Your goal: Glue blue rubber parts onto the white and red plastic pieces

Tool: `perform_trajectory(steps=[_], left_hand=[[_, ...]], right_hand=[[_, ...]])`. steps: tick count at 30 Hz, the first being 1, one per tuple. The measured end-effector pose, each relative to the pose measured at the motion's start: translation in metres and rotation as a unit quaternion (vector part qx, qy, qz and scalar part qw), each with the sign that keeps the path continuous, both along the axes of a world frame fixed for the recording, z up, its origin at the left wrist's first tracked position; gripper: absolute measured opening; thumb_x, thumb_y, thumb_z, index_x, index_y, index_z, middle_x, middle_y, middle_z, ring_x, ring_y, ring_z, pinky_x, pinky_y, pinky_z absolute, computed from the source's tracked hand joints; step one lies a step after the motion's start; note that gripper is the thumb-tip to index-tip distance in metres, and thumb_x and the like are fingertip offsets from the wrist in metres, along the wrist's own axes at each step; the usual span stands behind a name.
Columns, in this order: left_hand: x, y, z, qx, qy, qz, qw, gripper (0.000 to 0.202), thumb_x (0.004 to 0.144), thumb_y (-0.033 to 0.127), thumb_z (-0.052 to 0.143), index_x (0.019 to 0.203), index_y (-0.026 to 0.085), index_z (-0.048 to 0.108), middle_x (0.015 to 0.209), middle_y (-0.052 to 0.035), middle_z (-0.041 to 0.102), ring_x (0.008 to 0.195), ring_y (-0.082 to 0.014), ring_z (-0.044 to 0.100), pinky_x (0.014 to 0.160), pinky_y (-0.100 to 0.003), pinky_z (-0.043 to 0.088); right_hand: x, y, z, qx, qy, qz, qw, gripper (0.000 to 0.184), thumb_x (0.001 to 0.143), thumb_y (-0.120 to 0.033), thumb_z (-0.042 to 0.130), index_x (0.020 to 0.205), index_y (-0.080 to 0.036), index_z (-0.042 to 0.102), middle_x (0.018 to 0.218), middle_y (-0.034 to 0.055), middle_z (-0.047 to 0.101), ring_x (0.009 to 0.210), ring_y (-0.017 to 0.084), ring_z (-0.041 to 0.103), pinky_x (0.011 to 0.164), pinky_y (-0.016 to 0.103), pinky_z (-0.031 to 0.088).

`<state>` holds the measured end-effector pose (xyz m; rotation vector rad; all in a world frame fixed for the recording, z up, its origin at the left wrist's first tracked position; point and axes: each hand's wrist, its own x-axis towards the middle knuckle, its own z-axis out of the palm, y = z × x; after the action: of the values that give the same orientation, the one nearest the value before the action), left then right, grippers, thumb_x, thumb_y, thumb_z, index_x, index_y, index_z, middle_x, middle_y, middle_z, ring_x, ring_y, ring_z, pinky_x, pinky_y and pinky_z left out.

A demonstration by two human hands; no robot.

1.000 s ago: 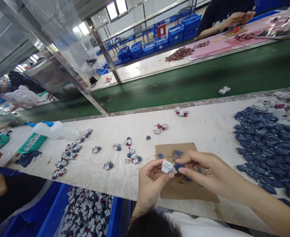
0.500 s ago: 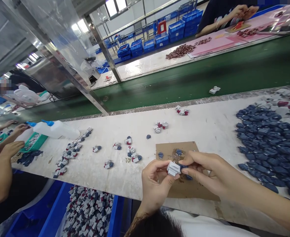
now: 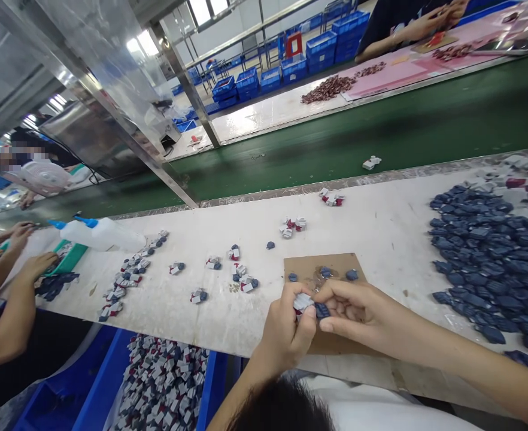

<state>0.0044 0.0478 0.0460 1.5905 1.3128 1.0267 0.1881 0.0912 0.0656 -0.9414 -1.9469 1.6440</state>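
Over the front of a brown cardboard sheet (image 3: pixel 336 347), my left hand (image 3: pixel 286 329) pinches a small light-grey plastic block (image 3: pixel 303 301) between thumb and fingers. Against the block's right side sits a dark blue ribbed piece (image 3: pixel 322 310). My right hand (image 3: pixel 358 308) has its thumb and index finger closed around this blue piece. Several more blue pieces, among them one at the right (image 3: pixel 352 275), lie on the cardboard behind my hands, near a wet-looking patch.
A big heap of blue pieces (image 3: pixel 484 257) lies at right, grey blocks (image 3: pixel 527 185) behind it. Joined grey, red and blue parts (image 3: pixel 129 275) dot the table leftward; a blue bin (image 3: pixel 214 389) holds many. White bottles (image 3: pixel 120 234), a co-worker's hand (image 3: pixel 39 263) and a green conveyor (image 3: pixel 291 161) are beyond.
My hands have shifted slightly left and the grey block has turned, showing more of the blue piece beside it. On the conveyor, a grey part has moved left.
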Motion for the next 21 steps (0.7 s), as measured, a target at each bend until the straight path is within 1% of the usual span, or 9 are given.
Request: perform_trajectory(steps=[1, 3, 5, 7, 10, 12, 14, 18, 21], left_hand=[[0.002, 0.0, -0.001, -0.015, -0.016, 0.009, 1.0, 0.013, 0.09, 0.024, 0.049, 0.098, 0.021, 0.058, 0.063, 0.0032, 0.05, 0.053, -0.0128, 0.044, 0.054, -0.025, 0.034], [0.008, -0.001, -0.002, -0.04, -0.051, 0.023, 0.998, 0.014, 0.092, 0.032, 0.047, 0.094, 0.021, 0.055, 0.061, 0.004, 0.046, 0.052, -0.013, 0.041, 0.053, -0.025, 0.032], [0.014, -0.001, -0.002, -0.043, -0.087, 0.034, 0.995, 0.028, 0.094, 0.046, 0.042, 0.091, 0.022, 0.055, 0.061, 0.0035, 0.045, 0.053, -0.0139, 0.04, 0.053, -0.026, 0.031], [0.021, -0.001, -0.001, -0.038, -0.11, 0.046, 0.992, 0.045, 0.094, 0.059, 0.034, 0.09, 0.021, 0.058, 0.06, 0.0025, 0.044, 0.054, -0.015, 0.039, 0.054, -0.028, 0.03], [0.029, 0.001, -0.002, -0.022, -0.112, 0.063, 0.991, 0.054, 0.095, 0.061, 0.026, 0.088, 0.02, 0.062, 0.066, -0.0014, 0.053, 0.059, -0.0168, 0.046, 0.059, -0.029, 0.035], [0.034, 0.003, -0.004, 0.016, -0.099, 0.08, 0.992, 0.052, 0.097, 0.056, 0.026, 0.087, 0.02, 0.062, 0.077, -0.0047, 0.06, 0.069, -0.0188, 0.053, 0.067, -0.03, 0.04], [0.037, 0.003, -0.006, 0.06, -0.081, 0.1, 0.99, 0.05, 0.099, 0.051, 0.025, 0.086, 0.02, 0.062, 0.081, -0.007, 0.063, 0.079, -0.0209, 0.057, 0.075, -0.032, 0.043], [0.042, 0.001, -0.009, 0.1, -0.066, 0.11, 0.987, 0.045, 0.1, 0.043, 0.029, 0.086, 0.021, 0.065, 0.084, -0.0091, 0.066, 0.084, -0.0224, 0.06, 0.082, -0.034, 0.045], [0.047, -0.002, -0.013, 0.065, -0.11, 0.131, 0.983, 0.035, 0.096, 0.043, 0.041, 0.085, 0.022, 0.068, 0.085, -0.0094, 0.068, 0.085, -0.0236, 0.061, 0.082, -0.036, 0.046]], right_hand=[[0.001, 0.0, 0.0, 0.002, 0.004, -0.015, 1.0, 0.035, 0.093, -0.053, 0.05, 0.093, -0.021, 0.063, 0.069, -0.0001, 0.054, 0.059, 0.013, 0.048, 0.051, 0.025, 0.036], [-0.001, 0.002, 0.0, 0.014, 0.032, -0.111, 0.993, 0.049, 0.094, -0.063, 0.04, 0.098, -0.022, 0.067, 0.078, 0.0038, 0.06, 0.066, 0.016, 0.053, 0.057, 0.027, 0.043], [-0.008, 0.007, 0.003, 0.023, 0.087, -0.241, 0.966, 0.059, 0.091, -0.071, 0.036, 0.1, -0.022, 0.067, 0.086, 0.0059, 0.063, 0.074, 0.019, 0.058, 0.065, 0.03, 0.049], [-0.022, 0.011, 0.007, 0.004, 0.145, -0.297, 0.944, 0.063, 0.086, -0.078, 0.038, 0.099, -0.023, 0.067, 0.092, 0.0068, 0.066, 0.085, 0.021, 0.063, 0.077, 0.033, 0.053], [-0.044, 0.015, 0.014, -0.086, 0.195, -0.244, 0.946, 0.067, 0.082, -0.082, 0.04, 0.098, -0.022, 0.066, 0.095, 0.0082, 0.071, 0.096, 0.022, 0.066, 0.088, 0.035, 0.053], [-0.054, 0.015, 0.017, -0.16, 0.214, -0.207, 0.941, 0.07, 0.081, -0.083, 0.039, 0.095, -0.019, 0.066, 0.086, 0.0084, 0.072, 0.088, 0.022, 0.069, 0.081, 0.033, 0.055], [-0.058, 0.012, 0.017, -0.195, 0.229, -0.186, 0.935, 0.072, 0.082, -0.083, 0.038, 0.087, -0.018, 0.067, 0.073, 0.0069, 0.07, 0.074, 0.02, 0.068, 0.072, 0.03, 0.055], [-0.056, 0.005, 0.013, -0.154, 0.238, -0.196, 0.939, 0.071, 0.082, -0.082, 0.04, 0.069, -0.018, 0.067, 0.061, 0.0046, 0.065, 0.06, 0.015, 0.064, 0.061, 0.025, 0.053], [-0.055, -0.001, 0.01, -0.101, 0.242, -0.229, 0.937, 0.068, 0.085, -0.079, 0.039, 0.061, -0.02, 0.064, 0.06, 0.0047, 0.065, 0.06, 0.016, 0.063, 0.059, 0.026, 0.053]])
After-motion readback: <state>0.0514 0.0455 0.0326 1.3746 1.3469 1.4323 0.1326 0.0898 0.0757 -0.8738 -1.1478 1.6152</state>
